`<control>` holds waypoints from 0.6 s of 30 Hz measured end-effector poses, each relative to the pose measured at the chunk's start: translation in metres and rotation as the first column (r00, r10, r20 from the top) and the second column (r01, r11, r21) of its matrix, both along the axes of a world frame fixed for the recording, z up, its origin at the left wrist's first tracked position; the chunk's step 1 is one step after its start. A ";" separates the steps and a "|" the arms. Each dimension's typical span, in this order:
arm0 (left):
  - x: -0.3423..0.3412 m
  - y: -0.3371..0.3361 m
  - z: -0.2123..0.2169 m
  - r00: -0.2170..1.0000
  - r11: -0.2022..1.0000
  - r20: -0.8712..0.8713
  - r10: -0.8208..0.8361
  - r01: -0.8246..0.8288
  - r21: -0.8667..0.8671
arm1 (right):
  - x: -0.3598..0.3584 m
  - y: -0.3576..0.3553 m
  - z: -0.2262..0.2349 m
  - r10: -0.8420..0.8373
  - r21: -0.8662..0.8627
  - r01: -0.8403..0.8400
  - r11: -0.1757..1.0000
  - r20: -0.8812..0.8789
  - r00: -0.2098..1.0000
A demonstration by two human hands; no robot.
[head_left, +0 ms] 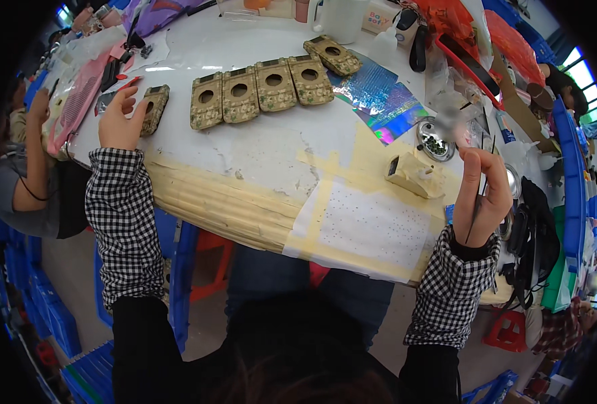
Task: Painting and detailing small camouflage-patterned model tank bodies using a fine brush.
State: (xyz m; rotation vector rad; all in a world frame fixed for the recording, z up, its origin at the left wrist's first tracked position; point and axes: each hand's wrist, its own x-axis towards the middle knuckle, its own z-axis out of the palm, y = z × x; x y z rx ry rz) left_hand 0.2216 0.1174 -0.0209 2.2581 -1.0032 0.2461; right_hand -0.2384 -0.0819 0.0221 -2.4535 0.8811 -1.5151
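My left hand [120, 121] is at the far left of the table, thumb and fingers apart. Right beside its thumb lies a camouflage toy tank hull [154, 108]; whether they touch I cannot tell. Four similar hulls with round holes, one of them this hull [239, 91], stand in a row, and another hull [332, 55] lies behind at an angle. My right hand [485, 195] is pinched around a thin dark tool [473, 221], its kind unclear. Near it are a small metal dish [435, 139] with tiny dark green bits and a beige block [416, 175].
Shiny holographic sheets [386, 101] lie behind the dish. A dotted white sheet [372, 229] is taped at the front edge. A white mug [339, 20], red bags [514, 44] and a black bag [537, 236] crowd the back and right. Another person's arm [36, 128] shows at left.
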 end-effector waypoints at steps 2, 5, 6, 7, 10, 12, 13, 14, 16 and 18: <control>-0.024 -0.007 0.011 1.000 0.997 -0.009 -0.022 0.022 -0.072 | 0.000 0.000 -0.001 0.003 0.001 -0.003 1.000 0.010 1.000; -0.052 -0.026 0.028 0.946 0.986 -0.297 -0.129 0.154 0.064 | -0.001 0.000 -0.001 0.016 0.034 -0.017 0.999 0.037 0.999; -0.064 -0.035 0.029 0.931 0.987 -0.339 -0.139 0.160 0.034 | -0.001 -0.001 -0.002 0.015 0.033 -0.017 0.999 0.045 0.999; -0.059 -0.040 0.025 0.935 0.971 -0.319 -0.154 0.203 0.124 | -0.001 -0.002 -0.003 0.017 0.030 -0.019 0.999 0.054 0.998; -0.049 -0.052 0.022 0.897 0.903 -0.414 -0.154 0.298 0.309 | -0.002 -0.004 -0.005 0.027 0.015 -0.029 0.999 0.075 0.997; -0.042 -0.059 0.019 0.881 0.894 -0.452 -0.141 0.310 0.323 | -0.003 -0.005 -0.003 0.025 0.007 -0.026 1.000 0.077 0.997; -0.039 -0.062 0.018 0.876 0.891 -0.465 -0.127 0.307 0.334 | -0.003 -0.005 -0.003 0.024 0.010 -0.024 1.000 0.077 0.997; -0.036 -0.065 0.016 0.872 0.888 -0.476 -0.113 0.304 0.346 | -0.003 -0.005 -0.003 0.023 0.012 -0.024 1.000 0.078 0.997; -0.035 -0.065 0.019 0.869 0.887 -0.486 -0.091 0.292 0.357 | -0.002 -0.006 -0.005 0.043 0.011 -0.045 0.999 0.093 0.995; -0.029 -0.051 0.028 0.907 0.916 -0.404 -0.117 0.256 0.309 | 0.001 -0.006 -0.006 0.073 0.016 -0.076 0.997 0.120 0.990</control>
